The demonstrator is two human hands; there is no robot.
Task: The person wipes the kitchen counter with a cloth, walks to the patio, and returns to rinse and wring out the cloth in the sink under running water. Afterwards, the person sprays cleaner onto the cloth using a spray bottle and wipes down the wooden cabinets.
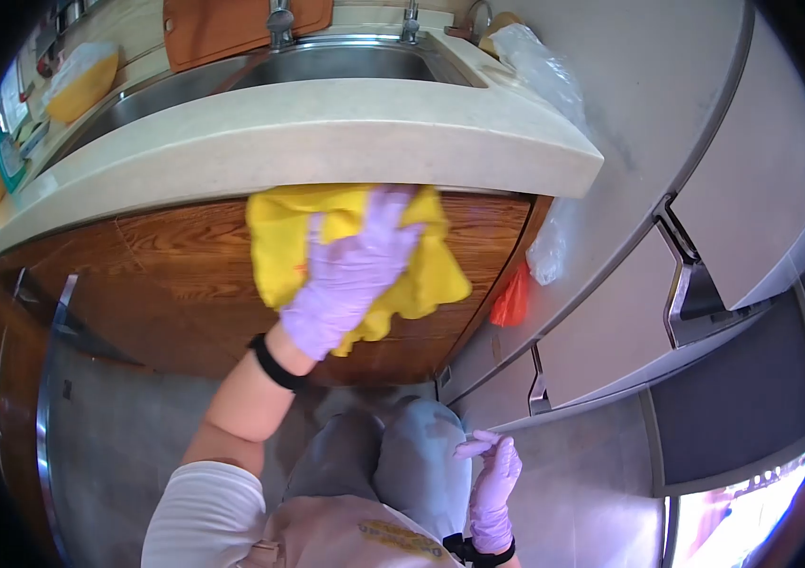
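Note:
My left hand (pixel 355 265), in a thin purple glove, presses a yellow cloth (pixel 279 237) against the brown wood-grain cabinet front (pixel 204 256) just below the counter edge. Its fingers are spread over the cloth and hold it there; the cloth hangs in folds around the hand. Low on the right, near my knee, my right hand (pixel 492 483) wears the same kind of glove. Its fingers are loosely bent and apart, and nothing shows in them.
Above is a pale countertop (pixel 346 142) with a steel sink (pixel 355 64) and an orange board (pixel 223 33) behind it. A grey refrigerator (pixel 611 360) with handles stands close on the right. A red bag (pixel 511 298) hangs in the gap.

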